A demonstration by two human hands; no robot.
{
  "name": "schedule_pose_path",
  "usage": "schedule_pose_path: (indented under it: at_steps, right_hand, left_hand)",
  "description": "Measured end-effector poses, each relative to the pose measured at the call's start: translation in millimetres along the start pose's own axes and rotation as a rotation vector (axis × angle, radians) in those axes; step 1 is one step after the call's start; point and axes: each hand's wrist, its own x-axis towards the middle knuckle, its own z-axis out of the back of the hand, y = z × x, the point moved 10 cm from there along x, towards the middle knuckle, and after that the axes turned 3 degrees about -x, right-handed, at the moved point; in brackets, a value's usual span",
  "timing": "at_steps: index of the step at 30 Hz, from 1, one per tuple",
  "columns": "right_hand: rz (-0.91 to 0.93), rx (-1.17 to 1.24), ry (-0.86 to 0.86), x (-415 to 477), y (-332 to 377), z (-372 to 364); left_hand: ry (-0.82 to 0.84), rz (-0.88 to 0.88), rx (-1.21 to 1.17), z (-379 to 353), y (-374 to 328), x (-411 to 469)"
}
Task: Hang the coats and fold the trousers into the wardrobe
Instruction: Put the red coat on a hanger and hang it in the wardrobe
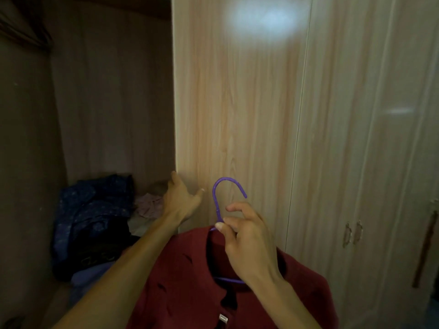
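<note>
Right hand (247,236) pinches neck of purple hanger (217,198), hook up. Red coat (190,281) hangs on hanger, in front of wardrobe, below hand. Left hand (180,200) spread, fingers straight, at edge of open door (237,115). Inside wardrobe, low at left: heap of blue clothes (95,210), pink cloth (148,205) beside it.

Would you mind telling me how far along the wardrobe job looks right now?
Done: the red coat is on its purple hanger. In hand: the right hand pinches the hanger's neck; the left hand touches the edge of the wardrobe door. Left: hanging it, and the clothes heap inside looks unfolded.
</note>
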Motion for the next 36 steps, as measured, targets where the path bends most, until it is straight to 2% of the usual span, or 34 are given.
schedule_pose_path:
  at_steps: [7,10,16,22,32,36]
  right_hand:
    - [-0.031,0.047,0.098,-20,5,10]
    - [-0.021,0.038,0.077,-33,7,29]
    - [0.007,0.046,-0.011,-66,-2,88]
    - [-0.009,0.097,-0.019,-93,-28,162]
    - [0.034,0.052,-0.039,-133,-52,245]
    - [-0.01,0.044,-0.036,-137,-71,267]
  left_hand:
    - [0.003,-0.066,-0.001,5,-23,-42]
    - [0.004,-0.09,0.014,10,-37,-66]
    - [0.005,-0.106,0.086,22,-71,-119]
    - [0.0,-0.121,0.044,13,-121,-181]
    - [0.101,-0.275,0.065,-23,-217,-266]
    - [0.179,-0.368,0.044,-45,-254,-289]
